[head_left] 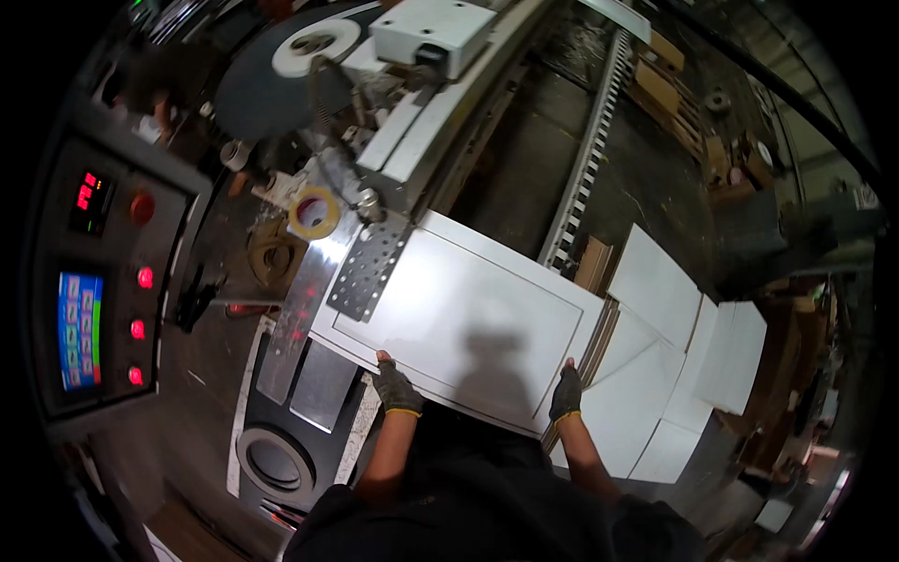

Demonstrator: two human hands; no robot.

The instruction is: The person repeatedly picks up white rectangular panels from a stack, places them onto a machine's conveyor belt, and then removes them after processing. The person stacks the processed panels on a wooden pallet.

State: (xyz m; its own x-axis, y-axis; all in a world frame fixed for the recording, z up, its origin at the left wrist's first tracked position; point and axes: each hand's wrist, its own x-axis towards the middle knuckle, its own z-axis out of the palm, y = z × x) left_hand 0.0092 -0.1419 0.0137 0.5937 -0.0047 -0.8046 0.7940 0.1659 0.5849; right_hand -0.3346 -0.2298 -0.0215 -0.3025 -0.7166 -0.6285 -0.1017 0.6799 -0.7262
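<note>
A white cabinet door (459, 309) with a framed, recessed middle lies before me, its far left part under a perforated metal plate (370, 272) of the machine. My left hand (397, 388), in a dark fingerless glove with a yellow cuff, grips the door's near edge with the thumb on top. On the right, my gloved right hand (566, 395) holds the door near its right corner, thumb up along the edge. The fingers of both hands are mostly hidden beneath the door. A dark shadow falls across the white surface.
A control panel (122, 281) with a screen and red buttons stands at left. A tape roll (314, 214) rests beside the metal plate. The machine's long rail (590, 150) runs away from me. Stacked white boards (646, 375) lie at right. A large dark reel (281, 84) is at far left.
</note>
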